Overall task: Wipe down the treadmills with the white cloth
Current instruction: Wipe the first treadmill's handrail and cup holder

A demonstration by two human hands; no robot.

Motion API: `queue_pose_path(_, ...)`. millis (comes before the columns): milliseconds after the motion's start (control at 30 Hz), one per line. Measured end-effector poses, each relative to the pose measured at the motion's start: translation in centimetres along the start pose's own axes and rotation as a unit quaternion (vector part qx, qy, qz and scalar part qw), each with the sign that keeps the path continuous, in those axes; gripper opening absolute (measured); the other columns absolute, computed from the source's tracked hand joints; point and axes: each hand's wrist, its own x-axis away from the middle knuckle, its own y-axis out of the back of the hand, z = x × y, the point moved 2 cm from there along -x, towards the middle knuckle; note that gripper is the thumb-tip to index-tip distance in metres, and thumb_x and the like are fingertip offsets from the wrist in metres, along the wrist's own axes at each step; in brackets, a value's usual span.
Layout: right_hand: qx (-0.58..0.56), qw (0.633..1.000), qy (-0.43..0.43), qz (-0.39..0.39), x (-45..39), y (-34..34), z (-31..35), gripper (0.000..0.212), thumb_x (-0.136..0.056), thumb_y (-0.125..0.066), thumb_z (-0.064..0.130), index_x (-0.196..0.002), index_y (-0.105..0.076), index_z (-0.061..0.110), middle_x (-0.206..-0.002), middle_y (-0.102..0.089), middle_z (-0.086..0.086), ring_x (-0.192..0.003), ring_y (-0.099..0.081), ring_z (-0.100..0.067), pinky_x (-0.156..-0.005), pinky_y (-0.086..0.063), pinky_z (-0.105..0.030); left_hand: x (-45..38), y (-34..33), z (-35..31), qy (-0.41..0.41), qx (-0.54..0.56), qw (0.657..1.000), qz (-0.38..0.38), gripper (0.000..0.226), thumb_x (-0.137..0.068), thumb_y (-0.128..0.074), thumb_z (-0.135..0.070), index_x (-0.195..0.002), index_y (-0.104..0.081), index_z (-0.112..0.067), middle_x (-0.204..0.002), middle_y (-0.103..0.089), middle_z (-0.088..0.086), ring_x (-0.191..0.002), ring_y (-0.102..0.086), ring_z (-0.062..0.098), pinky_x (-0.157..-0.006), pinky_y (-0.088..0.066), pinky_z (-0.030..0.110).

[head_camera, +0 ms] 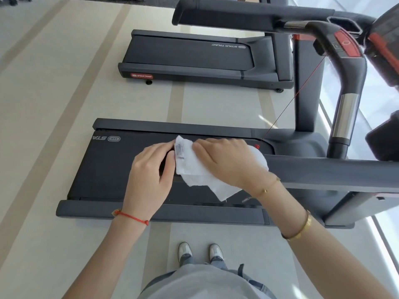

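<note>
The white cloth [195, 169] hung in the air in front of the person, at the middle of the view, held up between both hands above the belt of the near treadmill [103, 167]. Its small printed label faced up near the cloth's top-left corner, and a loose corner drooped toward 5 o'clock. The left hand [151, 175], at 9 o'clock of the cloth, pinched the labelled edge with curled fingers and thumb. The right hand [226, 160], at 3 o'clock, lay over the cloth with fingers bent down round it, gripping it.

The near treadmill's two grey side rails ran across the view, one at 12 o'clock of the hands and one at 6 o'clock, with the dark belt bare on the left toward 9 o'clock. Its handrail [345, 117] and console rose at 2 o'clock, a thin red cord [298, 93] slanting down to the deck.

A second treadmill [194, 55] lay at 12 o'clock, well apart, with a wide strip of pale floor [64, 104] between the two machines and more open floor toward 9 o'clock. The person's shoes [199, 252] stood at 6 o'clock, just off the near rail.
</note>
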Motion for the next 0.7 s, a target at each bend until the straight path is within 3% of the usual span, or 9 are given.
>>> queue_pose_path(100,-0.030,0.998,-0.012,-0.046,2.6,0.2,-0.5,0.045,-0.104,-0.018,0.043,-0.116,-0.058,0.028,-0.093,-0.062,0.009,-0.075,-0.058,-0.020,-0.062,-0.045,-0.035,0.0,0.0,0.1,-0.001,-0.006,1.000,0.000,0.030,-0.099,-0.044,-0.017,-0.118,-0.068,-0.011,-0.113,-0.069,-0.003,-0.107,-0.061,0.014,-0.098,-0.043,0.027)
queue_pose_path(167,-0.036,0.997,-0.024,-0.070,3.8,0.3,-1.6,0.047,-0.104,-0.020,0.046,-0.119,-0.060,0.029,-0.097,-0.065,0.010,-0.077,-0.059,-0.019,-0.065,-0.046,-0.032,0.0,0.1,0.1,0.001,-0.003,1.000,-0.002,0.030,-0.099,-0.045,-0.018,-0.118,-0.068,-0.011,-0.114,-0.069,-0.004,-0.108,-0.062,0.013,-0.099,-0.045,0.032)
queue_pose_path(233,-0.026,0.995,-0.073,-0.058,4.0,0.2,-3.0,0.041,-0.101,-0.021,0.046,-0.103,-0.060,0.035,-0.085,-0.064,0.010,-0.072,-0.059,-0.019,-0.058,-0.045,-0.032,0.0,0.1,0.0,0.003,0.000,1.000,0.002,0.030,-0.100,-0.046,-0.018,-0.119,-0.068,-0.011,-0.114,-0.069,-0.003,-0.108,-0.062,0.014,-0.099,-0.047,0.037)
queue_pose_path(333,-0.014,0.994,-0.100,-0.043,2.4,0.0,-3.3,0.027,-0.096,-0.035,0.033,-0.072,-0.042,0.024,-0.056,-0.047,0.003,-0.052,-0.047,-0.027,-0.045,-0.033,-0.027,-0.1,0.2,0.1,0.002,0.004,1.000,0.004,0.028,-0.099,-0.048,-0.016,-0.118,-0.068,-0.012,-0.114,-0.069,-0.003,-0.107,-0.063,0.015,-0.097,-0.048,0.041)
queue_pose_path(433,0.027,0.996,-0.049,-0.066,0.8,0.3,-0.8,0.025,-0.089,-0.049,0.022,-0.067,-0.039,0.020,-0.048,-0.036,0.004,-0.042,-0.031,-0.027,-0.043,-0.016,-0.023,-0.1,0.1,0.2,0.000,0.004,1.000,0.004,0.028,-0.099,-0.048,-0.014,-0.118,-0.069,-0.012,-0.113,-0.069,-0.004,-0.105,-0.063,0.016,-0.094,-0.049,0.042)
queue_pose_path(533,0.006,0.991,-0.031,-0.132,1.6,-0.7,0.6,0.019,-0.095,-0.047,0.024,-0.081,-0.059,0.018,-0.066,-0.055,0.001,-0.051,-0.047,-0.024,-0.045,-0.033,-0.031,0.0,0.2,0.2,-0.002,0.007,1.000,0.007,0.028,-0.099,-0.046,-0.015,-0.115,-0.069,-0.013,-0.109,-0.069,-0.004,-0.101,-0.063,0.018,-0.091,-0.050,0.044)
queue_pose_path(633,-0.040,0.986,-0.003,-0.165,4.2,-1.2,-0.3,0.038,-0.104,-0.037,0.038,-0.119,-0.065,0.017,-0.103,-0.066,0.000,-0.088,-0.061,-0.022,-0.078,-0.049,-0.036,-0.1,0.1,0.3,-0.003,0.008,1.000,0.012,0.026,-0.099,-0.047,-0.015,-0.114,-0.069,-0.013,-0.109,-0.069,-0.004,-0.101,-0.063,0.019,-0.090,-0.050,0.046)
queue_pose_path(700,-0.018,0.984,0.010,-0.178,5.8,-1.2,-1.9,0.040,-0.103,-0.041,0.040,-0.125,-0.063,0.016,-0.111,-0.066,0.000,-0.097,-0.062,-0.022,-0.086,-0.049,-0.036,-0.1,0.2,0.4,-0.001,0.009,1.000,0.011,0.025,-0.099,-0.050,-0.012,-0.116,-0.069,-0.012,-0.111,-0.069,-0.003,-0.105,-0.064,0.018,-0.092,-0.050,0.046)
